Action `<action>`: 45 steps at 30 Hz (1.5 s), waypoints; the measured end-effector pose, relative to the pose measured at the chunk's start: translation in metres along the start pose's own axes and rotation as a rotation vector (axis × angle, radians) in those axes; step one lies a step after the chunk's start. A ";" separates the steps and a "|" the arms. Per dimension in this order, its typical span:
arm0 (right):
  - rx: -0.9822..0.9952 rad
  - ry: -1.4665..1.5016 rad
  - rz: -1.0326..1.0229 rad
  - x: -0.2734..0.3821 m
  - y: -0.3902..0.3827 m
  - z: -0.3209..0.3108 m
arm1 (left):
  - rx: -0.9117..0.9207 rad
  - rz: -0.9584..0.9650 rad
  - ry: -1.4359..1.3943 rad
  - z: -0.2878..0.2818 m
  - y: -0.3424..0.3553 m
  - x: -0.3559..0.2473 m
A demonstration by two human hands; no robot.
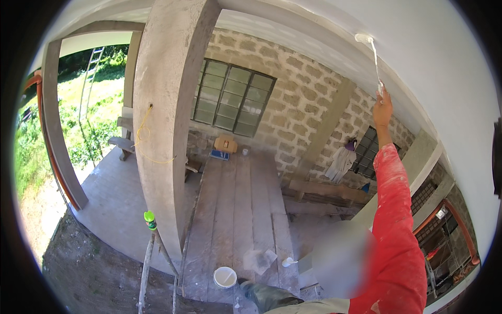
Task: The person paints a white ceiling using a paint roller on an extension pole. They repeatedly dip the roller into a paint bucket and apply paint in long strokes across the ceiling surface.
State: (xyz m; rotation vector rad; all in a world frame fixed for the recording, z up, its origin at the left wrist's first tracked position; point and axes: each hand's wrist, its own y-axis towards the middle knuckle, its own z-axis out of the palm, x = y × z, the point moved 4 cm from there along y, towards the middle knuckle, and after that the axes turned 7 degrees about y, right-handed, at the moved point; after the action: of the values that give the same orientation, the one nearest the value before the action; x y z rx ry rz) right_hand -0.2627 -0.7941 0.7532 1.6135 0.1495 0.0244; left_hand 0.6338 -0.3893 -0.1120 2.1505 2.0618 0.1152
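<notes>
Above planks (224, 209), facing a stone wall (294, 99), beneath white ceiling (444, 73); holding a roller (363, 38) against it with right hand (383, 109) curled closed.

Sleeve (396, 220): red, long, creased; pale spots, some near the cuff (386, 153).
Right hand (383, 110): bare.
Trousers (269, 296): dark grey-green, partly visible.
Waist cloth (320, 306): beige, kind unclear.
</notes>
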 end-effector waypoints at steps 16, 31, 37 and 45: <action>-0.028 0.008 -0.307 0.155 0.076 0.142 | -0.114 0.013 0.103 0.032 0.006 0.001; 0.080 0.060 -0.349 0.340 0.113 0.239 | 0.021 -0.105 0.081 0.040 -0.003 0.007; 0.160 0.075 -0.345 0.405 0.118 0.265 | 0.084 -0.107 0.077 0.032 0.006 0.002; 0.160 0.050 -0.332 0.421 0.117 0.275 | -0.009 -0.203 -0.094 0.021 0.009 0.000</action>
State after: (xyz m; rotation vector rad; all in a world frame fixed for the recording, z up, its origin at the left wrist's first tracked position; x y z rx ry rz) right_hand 0.1936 -1.0247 0.8236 1.7302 0.4663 -0.2075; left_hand 0.6457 -0.3913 -0.1315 1.8885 2.2048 -0.0005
